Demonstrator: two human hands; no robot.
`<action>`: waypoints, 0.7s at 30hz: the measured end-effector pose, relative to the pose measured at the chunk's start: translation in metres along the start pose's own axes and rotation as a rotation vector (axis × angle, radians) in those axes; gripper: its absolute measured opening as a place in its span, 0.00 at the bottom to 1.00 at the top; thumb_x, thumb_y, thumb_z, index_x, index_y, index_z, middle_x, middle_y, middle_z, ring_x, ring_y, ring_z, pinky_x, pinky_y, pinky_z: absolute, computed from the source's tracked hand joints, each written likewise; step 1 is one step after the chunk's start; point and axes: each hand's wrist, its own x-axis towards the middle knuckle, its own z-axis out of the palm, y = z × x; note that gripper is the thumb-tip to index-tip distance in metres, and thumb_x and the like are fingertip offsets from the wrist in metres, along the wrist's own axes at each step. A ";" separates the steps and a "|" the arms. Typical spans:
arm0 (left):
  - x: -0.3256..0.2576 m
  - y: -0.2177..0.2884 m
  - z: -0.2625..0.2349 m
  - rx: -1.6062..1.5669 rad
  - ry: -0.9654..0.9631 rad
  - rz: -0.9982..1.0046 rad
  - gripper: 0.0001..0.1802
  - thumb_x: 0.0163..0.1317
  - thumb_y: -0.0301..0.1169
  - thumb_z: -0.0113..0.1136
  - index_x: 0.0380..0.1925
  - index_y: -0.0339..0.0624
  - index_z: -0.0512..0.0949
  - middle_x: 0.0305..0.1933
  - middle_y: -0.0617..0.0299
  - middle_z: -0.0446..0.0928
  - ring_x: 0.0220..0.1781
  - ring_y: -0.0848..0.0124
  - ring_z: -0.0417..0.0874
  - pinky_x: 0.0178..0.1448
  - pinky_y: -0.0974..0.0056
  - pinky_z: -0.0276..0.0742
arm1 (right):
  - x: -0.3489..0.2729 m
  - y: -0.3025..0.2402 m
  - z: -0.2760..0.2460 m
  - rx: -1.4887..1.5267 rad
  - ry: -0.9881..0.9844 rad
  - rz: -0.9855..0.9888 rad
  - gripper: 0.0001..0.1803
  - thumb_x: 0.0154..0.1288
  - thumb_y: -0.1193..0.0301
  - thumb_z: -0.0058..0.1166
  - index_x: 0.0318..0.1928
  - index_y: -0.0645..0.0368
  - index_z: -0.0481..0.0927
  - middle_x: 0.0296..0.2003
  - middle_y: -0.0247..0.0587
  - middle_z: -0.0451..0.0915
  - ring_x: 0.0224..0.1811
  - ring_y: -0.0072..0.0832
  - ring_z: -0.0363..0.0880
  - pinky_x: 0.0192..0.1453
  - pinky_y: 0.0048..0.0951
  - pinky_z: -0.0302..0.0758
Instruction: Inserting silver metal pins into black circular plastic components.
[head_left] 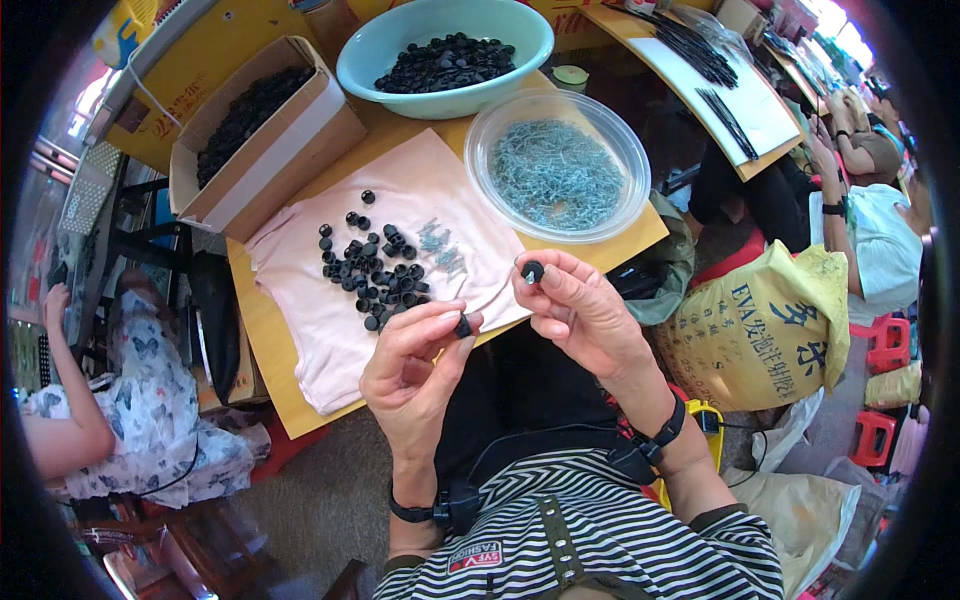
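Note:
My left hand [417, 370] pinches a small black plastic cap [463, 326] between thumb and fingers, just off the table's near edge. To its right my right hand [585, 313] is raised, gripping another round black cap with a shiny metal screw [530, 277] standing in it. The two pieces are apart. On a pale pink cloth [320, 360] before me lies a loose pile of black caps [375, 275], some upright and some tipped over. Several silvery screws [440, 247] are scattered beside the pile.
Behind the cloth stand a cardboard box [270, 150] of black parts, a light green basin [445, 101] of black caps and a clear round tub [480, 165] full of screws. A yellow sack [755, 335] stands at the right. Other people sit on both sides.

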 end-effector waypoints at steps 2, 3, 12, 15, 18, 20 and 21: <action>-0.001 -0.001 -0.002 0.008 -0.019 0.010 0.15 0.53 0.11 0.57 0.41 0.32 0.75 0.48 0.49 0.73 0.45 0.66 0.81 0.51 0.67 0.78 | 0.002 0.000 -0.003 0.085 -0.038 0.029 0.16 0.65 0.69 0.52 0.51 0.62 0.74 0.36 0.37 0.79 0.31 0.13 0.73 0.28 0.13 0.70; -0.002 -0.001 -0.002 0.000 -0.023 0.008 0.15 0.53 0.11 0.57 0.41 0.32 0.75 0.48 0.49 0.73 0.45 0.66 0.81 0.51 0.67 0.78 | 0.002 0.000 -0.003 0.080 -0.033 0.024 0.16 0.65 0.69 0.52 0.51 0.62 0.74 0.36 0.37 0.79 0.31 0.13 0.73 0.28 0.13 0.70; 0.001 -0.002 0.000 -0.130 0.058 -0.071 0.14 0.55 0.12 0.55 0.42 0.33 0.75 0.48 0.50 0.74 0.44 0.65 0.81 0.50 0.67 0.78 | -0.004 -0.003 0.012 -0.162 0.063 -0.008 0.14 0.63 0.70 0.54 0.48 0.63 0.75 0.35 0.34 0.77 0.30 0.13 0.73 0.27 0.13 0.71; 0.002 -0.007 -0.004 -0.139 0.038 -0.046 0.14 0.56 0.14 0.55 0.43 0.33 0.75 0.47 0.50 0.75 0.45 0.65 0.81 0.52 0.66 0.78 | -0.004 0.001 0.018 -0.369 0.070 -0.078 0.14 0.61 0.73 0.56 0.46 0.65 0.76 0.38 0.36 0.78 0.31 0.14 0.74 0.29 0.15 0.74; 0.001 -0.002 -0.001 -0.174 0.100 -0.159 0.14 0.56 0.14 0.56 0.44 0.31 0.73 0.47 0.50 0.75 0.46 0.66 0.81 0.52 0.65 0.77 | -0.004 0.008 0.020 -0.412 0.075 -0.084 0.13 0.62 0.73 0.55 0.46 0.65 0.76 0.38 0.36 0.78 0.30 0.15 0.74 0.29 0.15 0.74; 0.002 -0.003 -0.002 -0.145 0.109 -0.164 0.14 0.56 0.16 0.56 0.44 0.32 0.73 0.46 0.50 0.76 0.45 0.67 0.81 0.51 0.65 0.78 | -0.003 0.010 0.021 -0.405 0.078 -0.070 0.13 0.62 0.73 0.55 0.46 0.65 0.76 0.38 0.36 0.78 0.30 0.15 0.74 0.30 0.15 0.74; 0.002 -0.004 -0.003 -0.122 0.117 -0.166 0.13 0.56 0.17 0.57 0.43 0.33 0.73 0.45 0.50 0.77 0.43 0.68 0.81 0.49 0.65 0.78 | -0.002 0.011 0.021 -0.402 0.082 -0.057 0.13 0.62 0.73 0.55 0.46 0.65 0.76 0.38 0.36 0.78 0.30 0.15 0.74 0.30 0.15 0.74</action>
